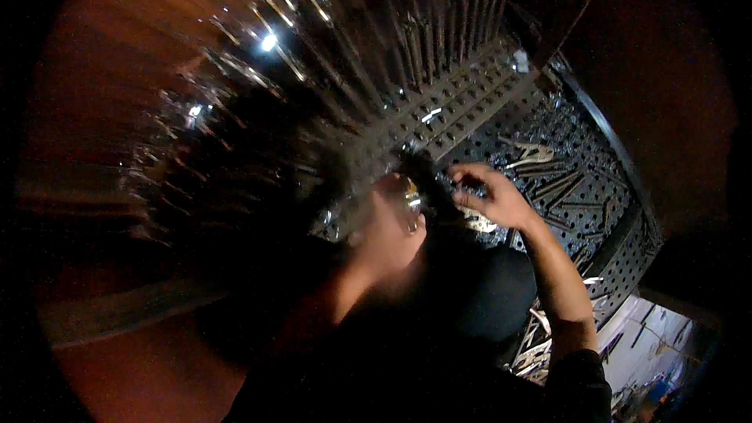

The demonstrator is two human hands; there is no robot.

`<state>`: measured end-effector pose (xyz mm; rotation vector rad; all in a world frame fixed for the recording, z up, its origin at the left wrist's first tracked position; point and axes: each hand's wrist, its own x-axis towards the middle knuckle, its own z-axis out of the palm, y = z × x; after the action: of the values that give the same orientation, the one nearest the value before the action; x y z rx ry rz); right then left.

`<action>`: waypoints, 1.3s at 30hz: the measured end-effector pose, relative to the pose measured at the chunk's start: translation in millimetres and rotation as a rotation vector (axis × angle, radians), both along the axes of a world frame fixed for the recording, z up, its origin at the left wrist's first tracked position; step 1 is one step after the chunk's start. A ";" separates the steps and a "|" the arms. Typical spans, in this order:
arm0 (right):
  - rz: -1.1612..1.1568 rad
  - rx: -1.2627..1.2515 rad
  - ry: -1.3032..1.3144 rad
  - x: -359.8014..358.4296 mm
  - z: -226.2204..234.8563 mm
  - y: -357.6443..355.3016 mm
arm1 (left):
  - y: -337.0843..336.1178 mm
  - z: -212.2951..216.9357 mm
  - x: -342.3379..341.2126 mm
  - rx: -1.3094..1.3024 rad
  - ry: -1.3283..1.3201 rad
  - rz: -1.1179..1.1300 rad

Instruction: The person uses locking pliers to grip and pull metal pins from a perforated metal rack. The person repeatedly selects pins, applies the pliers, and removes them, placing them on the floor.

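Observation:
My left hand [385, 235], smeared by motion, is closed around a shiny metal piece [411, 197] whose exact kind I cannot make out. It is beside the lower end of a long metal rack strip [462, 106] with rows of holes. To its right, my right hand [495, 197] has its fingers half bent, with thumb and forefinger apart. Nothing shows clearly between them, and a dark patch hides the space near the fingertips. Under this hand lies a pale, shiny metal part [479, 221] on a dark perforated metal worktop [619, 180].
Many thin upright rods [423, 31] fan out above the strip, some with bright tips. Loose metal strips [564, 188] and a pale looped metal part [533, 157] are scattered over the worktop. A raised metal edge [599, 121] borders it. More pale strips [536, 345] lie near my right forearm.

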<state>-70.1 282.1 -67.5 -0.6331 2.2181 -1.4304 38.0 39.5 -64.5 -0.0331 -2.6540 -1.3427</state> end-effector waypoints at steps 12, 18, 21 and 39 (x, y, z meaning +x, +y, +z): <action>0.029 -0.245 0.344 48.2 160.2 -85.0 | 26.7 126.0 -55.2 0.263 0.347 -0.079; -0.269 -0.583 0.051 52.6 123.1 -130.0 | 5.9 164.1 -72.0 0.521 0.181 -0.087; -0.262 -0.758 -0.102 50.7 119.2 -135.9 | -9.0 171.0 -91.6 0.769 0.228 0.019; -0.286 -0.674 -0.349 41.2 143.3 -121.9 | -20.4 182.4 -150.6 0.896 0.390 0.079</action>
<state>-28.9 160.2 75.8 -0.2268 1.5810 -2.2643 -112.6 19.1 118.0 -0.0654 -1.5574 -2.0954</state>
